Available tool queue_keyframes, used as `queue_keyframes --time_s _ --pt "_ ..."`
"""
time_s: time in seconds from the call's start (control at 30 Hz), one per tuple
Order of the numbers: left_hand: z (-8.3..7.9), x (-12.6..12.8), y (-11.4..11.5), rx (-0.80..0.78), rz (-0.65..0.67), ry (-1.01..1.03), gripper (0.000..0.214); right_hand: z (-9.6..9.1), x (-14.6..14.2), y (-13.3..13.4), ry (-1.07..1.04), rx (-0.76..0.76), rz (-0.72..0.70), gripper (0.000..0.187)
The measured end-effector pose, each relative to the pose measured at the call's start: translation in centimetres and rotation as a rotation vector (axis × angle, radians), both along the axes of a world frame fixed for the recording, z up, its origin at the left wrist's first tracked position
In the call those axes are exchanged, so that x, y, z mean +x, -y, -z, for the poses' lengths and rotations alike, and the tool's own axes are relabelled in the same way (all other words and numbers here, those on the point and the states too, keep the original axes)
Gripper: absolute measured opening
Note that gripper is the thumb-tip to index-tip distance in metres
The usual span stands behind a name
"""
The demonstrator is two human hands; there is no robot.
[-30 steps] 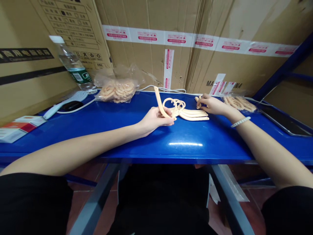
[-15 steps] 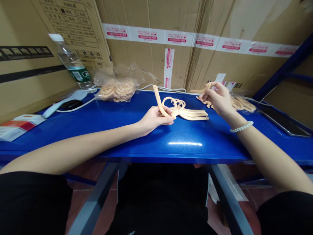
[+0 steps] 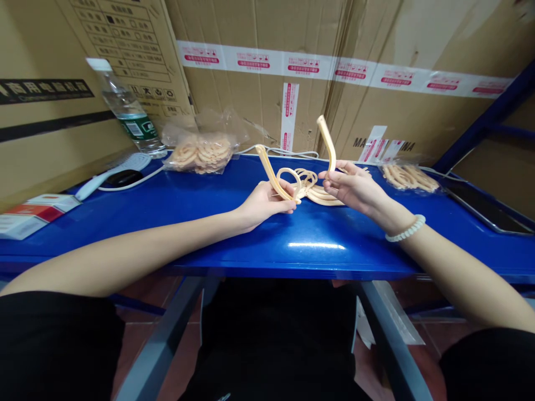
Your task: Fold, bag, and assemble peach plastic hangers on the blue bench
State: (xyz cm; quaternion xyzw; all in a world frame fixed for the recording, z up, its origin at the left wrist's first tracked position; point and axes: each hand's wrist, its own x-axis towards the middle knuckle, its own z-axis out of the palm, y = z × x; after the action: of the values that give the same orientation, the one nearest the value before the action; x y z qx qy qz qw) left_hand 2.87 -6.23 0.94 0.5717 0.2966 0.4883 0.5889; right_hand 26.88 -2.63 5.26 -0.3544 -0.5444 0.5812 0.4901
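Note:
My left hand point(image 3: 264, 204) rests on the blue table point(image 3: 317, 245) with its fingers closed on a cream plastic curved piece point(image 3: 270, 171) that sticks up and to the left. My right hand point(image 3: 355, 188) pinches a second cream curved strip point(image 3: 327, 143), held upright just right of the left hand. Between the hands lies a small pile of the same cream pieces point(image 3: 311, 186) on the table.
A clear bag of cream ring parts point(image 3: 200, 150) and a water bottle point(image 3: 127, 114) stand at the back left. Another bag of cream parts point(image 3: 407, 175) lies at the back right, by a dark tablet point(image 3: 485, 206). Cardboard boxes point(image 3: 376, 72) wall the back. A white handle-shaped object point(image 3: 109, 174) and a small box point(image 3: 31, 214) lie left.
My right hand lifted a cream strip from the back right pile and brought it left, up close to my left hand. My left hand kept its piece and stayed put.

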Motion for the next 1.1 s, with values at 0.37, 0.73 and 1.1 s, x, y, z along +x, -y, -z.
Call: queue_keyframes --time_s 0.37,0.73,1.1 --pt "0.4 -0.1 -0.4 0.087 -0.024 -0.013 0.031 1.0 -1.5 1.4 0.126 0.069 -0.172 0.036" --pt "0.4 0.0 -0.3 0.121 0.005 -0.029 0.031 1.2 -2.4 2.2 0.325 0.273 -0.230 0.033" --pt "0.4 -0.2 0.0 0.082 -0.004 -0.069 0.035 1.2 -2.4 2.6 0.314 0.267 -0.234 0.033"
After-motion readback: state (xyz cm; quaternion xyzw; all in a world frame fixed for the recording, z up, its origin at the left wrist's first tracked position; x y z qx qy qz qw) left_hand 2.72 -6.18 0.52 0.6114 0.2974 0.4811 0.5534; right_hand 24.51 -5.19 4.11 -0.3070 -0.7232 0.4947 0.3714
